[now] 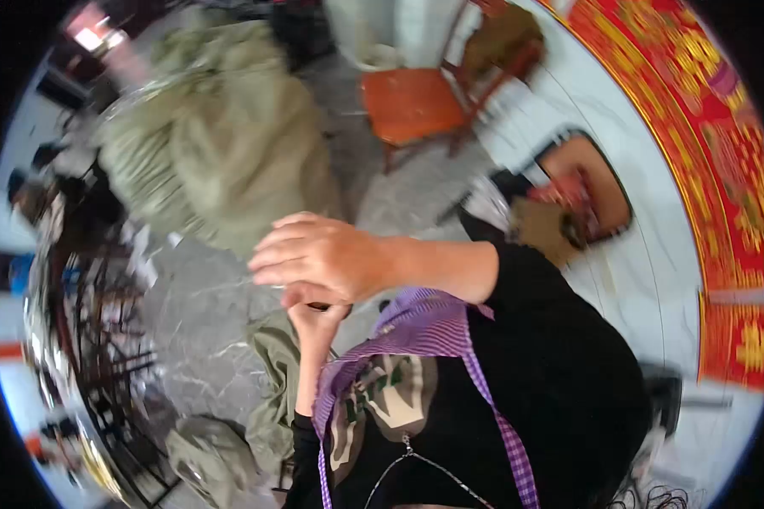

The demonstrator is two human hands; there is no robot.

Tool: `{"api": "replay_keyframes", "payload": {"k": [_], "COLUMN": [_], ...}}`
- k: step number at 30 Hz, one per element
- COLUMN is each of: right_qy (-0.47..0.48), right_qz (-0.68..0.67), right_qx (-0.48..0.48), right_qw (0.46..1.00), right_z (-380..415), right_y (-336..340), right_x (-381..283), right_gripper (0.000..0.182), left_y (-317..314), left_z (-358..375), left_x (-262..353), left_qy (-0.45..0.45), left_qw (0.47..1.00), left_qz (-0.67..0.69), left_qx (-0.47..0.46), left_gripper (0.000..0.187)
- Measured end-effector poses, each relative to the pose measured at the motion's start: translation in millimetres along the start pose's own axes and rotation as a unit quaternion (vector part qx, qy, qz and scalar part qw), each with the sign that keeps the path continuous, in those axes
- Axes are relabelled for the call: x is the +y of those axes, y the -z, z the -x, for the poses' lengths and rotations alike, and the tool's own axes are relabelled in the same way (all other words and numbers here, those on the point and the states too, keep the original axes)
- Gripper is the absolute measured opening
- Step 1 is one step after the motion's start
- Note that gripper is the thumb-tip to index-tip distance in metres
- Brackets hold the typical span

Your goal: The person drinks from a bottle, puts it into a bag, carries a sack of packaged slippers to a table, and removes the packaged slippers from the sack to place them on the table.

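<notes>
My right hand (318, 254) reaches in from the right on a bare forearm with a black sleeve, its fingers held flat and close together. It lies over my left hand (314, 321), which rises from below as a closed fist. A small dark thing (318, 305) shows between the two hands; I cannot tell what it is. Below the hands are my black shirt and a purple checked apron (424, 327). Both hands hover over a grey marble floor (204, 314).
A big heap of olive-green cloth (221, 136) lies beyond the hands, with more green cloth (272, 382) on the floor near my body. An orange wooden chair (412, 102) stands behind it. Dark metal frames (102, 322) crowd the left. A red and gold banner (721, 170) runs along the right.
</notes>
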State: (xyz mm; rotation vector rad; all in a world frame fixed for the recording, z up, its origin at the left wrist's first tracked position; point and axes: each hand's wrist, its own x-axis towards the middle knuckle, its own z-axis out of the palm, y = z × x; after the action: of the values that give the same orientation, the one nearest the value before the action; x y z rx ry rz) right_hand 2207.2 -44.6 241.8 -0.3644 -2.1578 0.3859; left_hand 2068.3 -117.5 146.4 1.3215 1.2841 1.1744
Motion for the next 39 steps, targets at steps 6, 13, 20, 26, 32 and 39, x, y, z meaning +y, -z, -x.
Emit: {"api": "replay_keyframes", "payload": {"k": [6, 13, 20, 26, 32, 39], "right_qy": [-0.171, -0.494, -0.556, -0.622, -0.693, -0.725], "right_qz": [-0.126, -0.078, 0.116, 0.368, 0.408, 0.333], "right_qx": [0.043, 0.051, 0.31, 0.397, 0.37, 0.336], "right_qw": [0.976, 0.865, 0.762, 0.566, 0.465, 0.5], "right_z": [80, 173, 324, 469, 606, 671], "right_y": [23, 93, 214, 358, 427, 425], "right_x": [25, -24, -37, -52, 0, 64], "right_gripper": [0.031, 0.056, 0.049, 0.047, 0.049, 0.048], "left_y": [-49, -107, -294, -376, -365, -311], "left_z": [-8, -32, -60, -58, -50, -51], "left_x": [-49, -43, 0, -49, -117, -131], "left_qy": [-0.052, -0.285, -0.304, -0.241, -0.054, 0.198], "left_qw": [0.993, 0.866, 0.813, 0.737, 0.681, 0.711], "left_qz": [-0.1, -0.362, -0.334, -0.408, -0.453, -0.496], "left_qx": [-0.047, -0.194, -0.368, -0.482, -0.572, -0.457], "left_gripper": [0.072, 0.072, 0.083, 0.068, 0.053, 0.048]}}
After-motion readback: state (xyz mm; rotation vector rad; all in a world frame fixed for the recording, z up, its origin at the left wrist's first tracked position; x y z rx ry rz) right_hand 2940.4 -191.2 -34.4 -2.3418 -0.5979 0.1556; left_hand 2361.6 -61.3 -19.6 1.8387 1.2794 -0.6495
